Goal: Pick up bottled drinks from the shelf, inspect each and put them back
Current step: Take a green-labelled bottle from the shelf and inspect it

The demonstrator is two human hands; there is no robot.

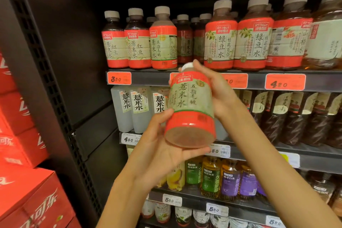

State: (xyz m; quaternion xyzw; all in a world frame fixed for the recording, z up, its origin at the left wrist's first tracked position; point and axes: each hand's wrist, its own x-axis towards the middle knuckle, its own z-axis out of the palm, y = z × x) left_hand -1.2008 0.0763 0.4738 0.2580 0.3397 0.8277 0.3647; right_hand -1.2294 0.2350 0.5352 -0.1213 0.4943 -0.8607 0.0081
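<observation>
Both hands (161,146) hold a tilted red-and-cream labelled bottle (188,107).

The bottle (188,109) is a squat plastic one with a white cap, a red sleeve and a pale green panel of black Chinese characters. It is capped, full of cloudy brownish drink, and tilted with its base toward the camera, held before the shelf (148,77) of similar red-labelled bottles (162,42).
</observation>
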